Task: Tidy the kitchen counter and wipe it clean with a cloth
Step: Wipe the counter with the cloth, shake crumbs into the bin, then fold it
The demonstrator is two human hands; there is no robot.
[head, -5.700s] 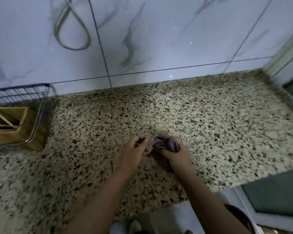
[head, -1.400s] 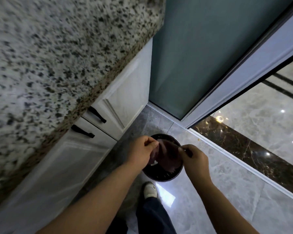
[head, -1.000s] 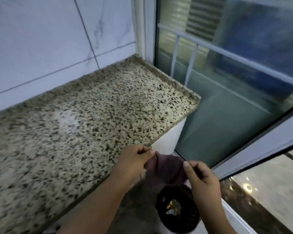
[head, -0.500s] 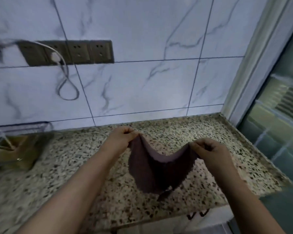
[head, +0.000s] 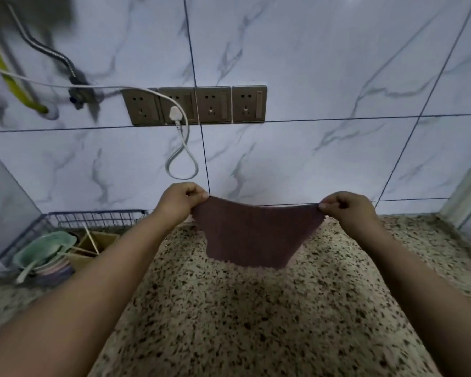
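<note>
Two hands: left hand [head: 180, 200] and right hand [head: 343, 205] pinched the cloth's [head: 252, 235] top corners.
Cloth: hung spread above the tabletop [head: 242, 322].

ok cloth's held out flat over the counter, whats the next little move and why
Probably lower the cloth onto the counter and start wiping. The left hand and right hand pinch its top corners, it hangs spread above the speckled surface, and nothing lies on the stretch beneath it.

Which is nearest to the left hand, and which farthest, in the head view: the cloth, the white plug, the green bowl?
From the left hand:
1. Cloth: pinched in that hand, hanging to its right.
2. White plug: on the wall, straight above.
3. Green bowl: in the wire rack, far left and lower.
</note>
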